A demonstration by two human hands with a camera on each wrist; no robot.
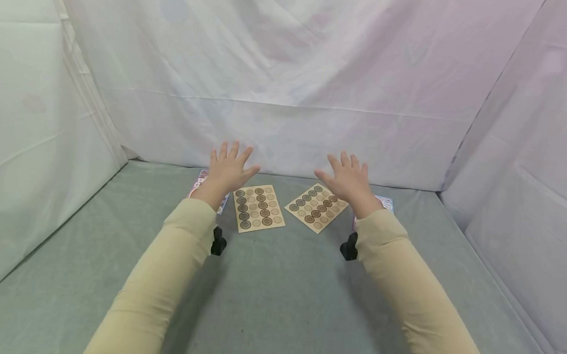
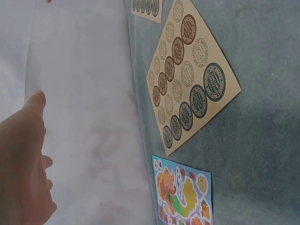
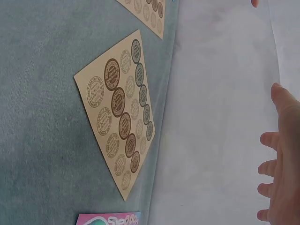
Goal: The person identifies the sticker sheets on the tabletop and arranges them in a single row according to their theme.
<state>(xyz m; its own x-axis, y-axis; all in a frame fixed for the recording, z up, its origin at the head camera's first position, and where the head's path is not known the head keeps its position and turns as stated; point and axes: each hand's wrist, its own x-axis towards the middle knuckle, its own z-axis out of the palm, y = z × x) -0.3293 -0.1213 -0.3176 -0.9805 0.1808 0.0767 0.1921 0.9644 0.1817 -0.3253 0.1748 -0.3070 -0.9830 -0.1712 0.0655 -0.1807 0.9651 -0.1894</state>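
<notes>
The surface (image 1: pixel 277 305) has room between the sleeves (image 1: pixel 163 272), short of the tan sheets (image 1: pixel 259 209). White cloth walls (image 1: pixel 286 131) block back and sides.

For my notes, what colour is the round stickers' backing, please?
The backing is tan, clearest in left wrist view.

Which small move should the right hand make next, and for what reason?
Perhaps lower the right hand toward the right tan sheet of round labels: the hand is raised and holds nothing, and the sheet lies flat on the grey surface, apparently within easy reach.
</notes>
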